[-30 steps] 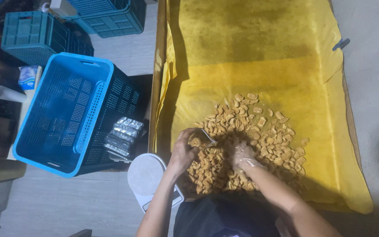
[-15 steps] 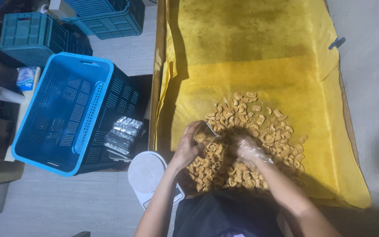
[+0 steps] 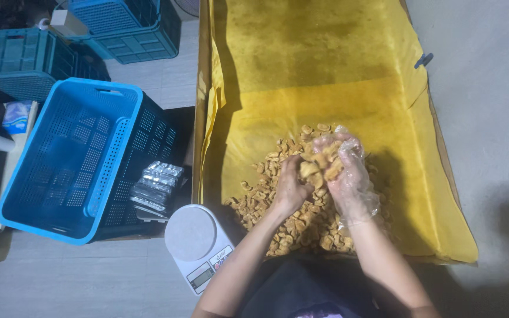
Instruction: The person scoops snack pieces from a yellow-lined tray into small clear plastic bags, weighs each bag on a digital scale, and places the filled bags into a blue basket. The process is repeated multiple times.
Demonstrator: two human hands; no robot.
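A heap of small golden-brown fried snack pieces [image 3: 266, 197] lies on yellow paper [image 3: 319, 65] lining a long shallow tray. My right hand [image 3: 346, 174], in a thin clear plastic glove, is lifted over the heap with a handful of pieces in its curled fingers. My left hand [image 3: 290, 188] is bare; it is raised beside the right hand and touches the same handful, and I cannot tell what it grips.
A white kitchen scale [image 3: 198, 244] sits on the floor by the tray's near left corner. Next to it lies a stack of silver foil bags [image 3: 154, 188]. A large blue plastic crate [image 3: 69, 159] stands at left, with teal crates [image 3: 27, 62] behind it.
Both hands have risen off the heap and come together, lifting a handful of snack pieces. The view has shifted slightly.
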